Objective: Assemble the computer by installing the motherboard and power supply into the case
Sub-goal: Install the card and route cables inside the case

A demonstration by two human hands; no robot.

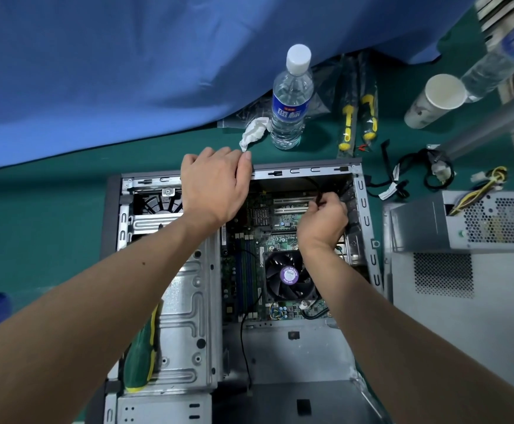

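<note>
Single head-worn wide-angle view, looking steeply down and forward, close above the open grey metal computer case [367, 215] on the green table [41, 215].

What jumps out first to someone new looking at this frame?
The open computer case at centre, with the motherboard and its black CPU fan already inside. The left hand rests on the case's far rim while the right hand pinches a black cable over the board. The power supply sits outside, right of the case.
</note>
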